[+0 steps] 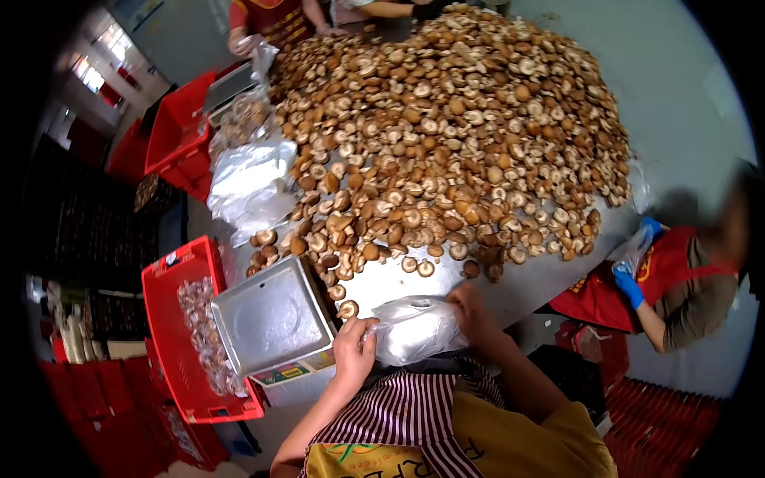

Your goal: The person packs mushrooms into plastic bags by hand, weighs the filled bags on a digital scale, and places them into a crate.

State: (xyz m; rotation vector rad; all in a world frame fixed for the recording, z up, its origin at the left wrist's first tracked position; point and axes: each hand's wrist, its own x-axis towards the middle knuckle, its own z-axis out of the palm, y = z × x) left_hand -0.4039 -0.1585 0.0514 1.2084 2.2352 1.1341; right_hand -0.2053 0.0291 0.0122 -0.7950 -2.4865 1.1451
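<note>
A clear plastic bag is spread between my two hands at the near edge of the metal table. My left hand pinches the bag's left side, thumb pointing up. At its upper right edge, my right hand has its fingers closed on the plastic; the fingertips are partly hard to make out. The bag looks flat, with nothing visible inside. Just beyond it lie loose shiitake mushrooms, the front of a large heap. One mushroom sits close to my left hand.
Left of my hands stands a weighing scale, beside a red crate holding bagged mushrooms. A stack of plastic bags lies farther back. A co-worker with blue gloves is at the right; others stand across the table.
</note>
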